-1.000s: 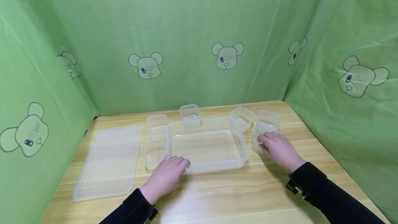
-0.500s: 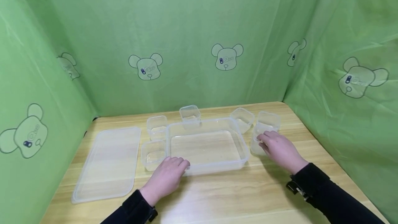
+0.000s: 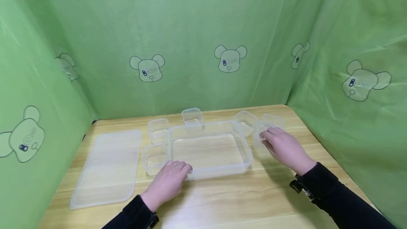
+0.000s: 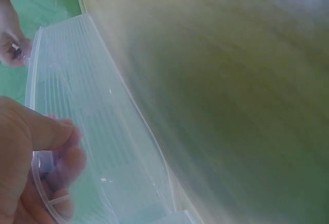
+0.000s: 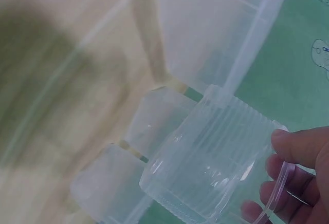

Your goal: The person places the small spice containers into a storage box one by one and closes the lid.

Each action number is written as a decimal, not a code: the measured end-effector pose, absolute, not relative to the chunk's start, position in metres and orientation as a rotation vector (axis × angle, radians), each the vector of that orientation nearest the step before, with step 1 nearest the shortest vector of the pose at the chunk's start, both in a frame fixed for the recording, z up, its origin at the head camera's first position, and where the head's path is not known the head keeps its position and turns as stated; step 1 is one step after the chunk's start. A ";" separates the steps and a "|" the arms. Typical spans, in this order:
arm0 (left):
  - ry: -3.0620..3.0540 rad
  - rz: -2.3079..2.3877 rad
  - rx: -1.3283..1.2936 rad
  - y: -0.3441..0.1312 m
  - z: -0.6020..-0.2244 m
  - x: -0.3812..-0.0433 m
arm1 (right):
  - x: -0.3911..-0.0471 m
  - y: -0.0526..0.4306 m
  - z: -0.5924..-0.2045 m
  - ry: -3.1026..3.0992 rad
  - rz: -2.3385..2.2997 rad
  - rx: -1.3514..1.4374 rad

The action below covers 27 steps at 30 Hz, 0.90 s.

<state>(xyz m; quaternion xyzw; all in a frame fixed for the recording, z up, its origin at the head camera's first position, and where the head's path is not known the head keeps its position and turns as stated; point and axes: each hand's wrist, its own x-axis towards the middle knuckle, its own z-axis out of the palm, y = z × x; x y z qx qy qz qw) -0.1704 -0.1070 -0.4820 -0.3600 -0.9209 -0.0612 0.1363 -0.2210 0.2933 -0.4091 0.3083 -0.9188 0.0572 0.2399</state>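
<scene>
My left hand (image 3: 168,183) pinches the front rim of a large, clear rectangular plastic box (image 3: 219,169), left of the rim's middle. In the left wrist view the thumb (image 4: 49,129) lies outside the box wall and the fingers show through the plastic. My right hand (image 3: 287,149) holds a small clear square container (image 5: 200,157) by its rim, thumb outside and fingers inside. This container is upright, to the right of the large box. Two more small containers stand behind it, one (image 3: 276,120) partly covered by it and another (image 3: 246,122) near the box's back right corner.
A flat translucent lid (image 3: 108,169) lies at the left of the wooden table (image 3: 222,200). Three small clear containers stand around the large box's left and back sides: front left (image 3: 154,160), back left (image 3: 158,130) and behind (image 3: 192,116). Green curtains (image 3: 190,17) enclose the table.
My right hand has shifted the small container slightly up and back in the head view, so it overlaps the one behind it more. The left hand keeps its grip on the large box.
</scene>
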 end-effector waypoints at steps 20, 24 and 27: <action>-2.642 -0.189 -1.037 -0.106 -0.483 -0.169 | -0.225 0.267 -0.380 -2.458 0.148 0.920; -2.641 -0.194 -1.032 -0.107 -0.483 -0.168 | -0.228 0.259 -0.378 -2.442 0.148 0.946; -2.636 -0.196 -1.033 -0.106 -0.482 -0.168 | -0.229 0.253 -0.377 -2.437 0.148 0.962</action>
